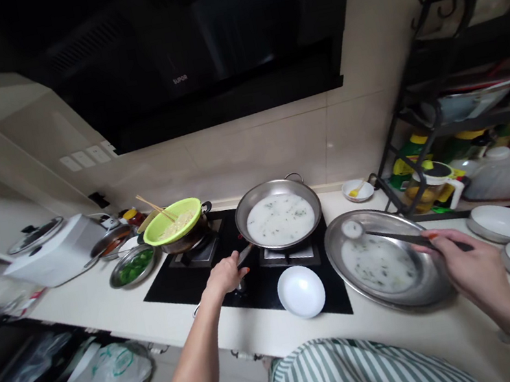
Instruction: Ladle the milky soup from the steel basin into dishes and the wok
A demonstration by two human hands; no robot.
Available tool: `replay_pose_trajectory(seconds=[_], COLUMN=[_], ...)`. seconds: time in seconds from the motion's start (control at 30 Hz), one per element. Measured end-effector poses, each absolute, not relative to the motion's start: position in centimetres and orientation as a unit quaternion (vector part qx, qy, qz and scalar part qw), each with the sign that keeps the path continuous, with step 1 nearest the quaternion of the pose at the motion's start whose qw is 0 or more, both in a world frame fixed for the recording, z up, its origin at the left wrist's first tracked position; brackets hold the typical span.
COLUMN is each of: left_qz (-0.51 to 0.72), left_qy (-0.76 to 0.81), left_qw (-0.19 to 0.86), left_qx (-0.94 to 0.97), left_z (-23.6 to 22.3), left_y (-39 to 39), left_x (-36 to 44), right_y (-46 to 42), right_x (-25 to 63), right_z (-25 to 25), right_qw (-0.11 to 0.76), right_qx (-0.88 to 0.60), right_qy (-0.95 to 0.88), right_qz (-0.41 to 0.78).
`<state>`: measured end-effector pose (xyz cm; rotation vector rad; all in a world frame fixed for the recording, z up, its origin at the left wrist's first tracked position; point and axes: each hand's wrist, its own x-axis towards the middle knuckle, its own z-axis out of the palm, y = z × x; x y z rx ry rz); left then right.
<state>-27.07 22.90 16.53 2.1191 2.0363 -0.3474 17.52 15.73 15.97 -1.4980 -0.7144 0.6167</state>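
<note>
My left hand (224, 274) is closed around the handle of a steel wok (243, 209) on the right burner. White liquid with green bits fills the wok's bottom. My right hand (467, 259) grips a dark-handled ladle (386, 235). Its bowl, holding some white liquid, hangs over the left rim area of a wide steel basin (430, 275). More of the white liquid with green flecks (379, 264) lies in that basin. A white bowl (301, 291) sits at the cooktop's front edge, between my hands.
A lime-green colander (194, 211) with chopsticks rests on a pot on the left burner. Beside it stands a steel dish of green vegetables (135, 267). White bowls (505, 222) stand at the right. A black rack (416, 96) and a low range hood (210, 47) bound the counter.
</note>
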Motion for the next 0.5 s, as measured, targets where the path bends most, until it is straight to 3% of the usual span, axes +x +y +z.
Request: replay_pose_trajectory(seconds=[0.13,0.3,0.4,0.5], left_qz=[-0.117,-0.116,-0.117,-0.121], left_qy=[0.685,0.688,0.687,0.685], left_qw=[0.09,0.089,0.089,0.089], left_qx=[0.713,0.711,0.711,0.713], left_z=[16.5,16.8,16.9,16.8], left_y=[22.9,22.8,22.7,22.7], left_x=[-27.1,-26.9,-26.9,-26.9], right_y=[14.0,13.0,12.9,13.5], right_x=[18.8,19.0,18.7,18.6], right_z=[13.7,12.2,12.8,13.9], right_qw=[0.52,0.492,0.511,0.586], right_qx=[-0.667,-0.558,-0.579,-0.64], right_qy=[-0.502,-0.66,-0.623,-0.469], right_qz=[0.181,0.103,0.125,0.165])
